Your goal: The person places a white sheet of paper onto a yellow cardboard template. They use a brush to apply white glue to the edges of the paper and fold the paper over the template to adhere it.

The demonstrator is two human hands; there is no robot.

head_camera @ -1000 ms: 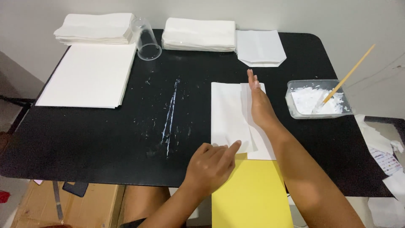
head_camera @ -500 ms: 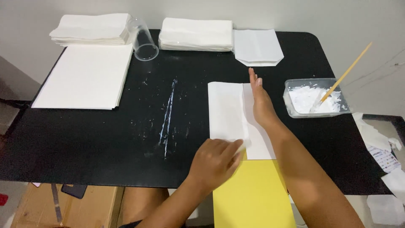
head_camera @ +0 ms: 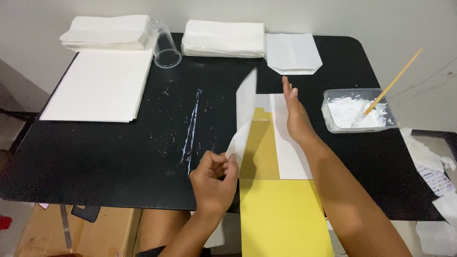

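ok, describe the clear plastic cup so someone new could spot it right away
Start at the black table and go to its far edge, where two stacks of folded white paper sit. The clear plastic cup lies on its side in the gap between the left stack and the middle stack, its mouth facing the camera. It is the only see-through thing there.

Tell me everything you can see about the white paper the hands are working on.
The white paper is a thin, plain sheet lying on a yellow board at the table's front edge. Its left part is lifted, standing nearly upright and curling, so the yellow shows beneath. The left hand pinches that flap's lower corner. The right hand stands edge-on along the sheet's flat right part, pressing it down.
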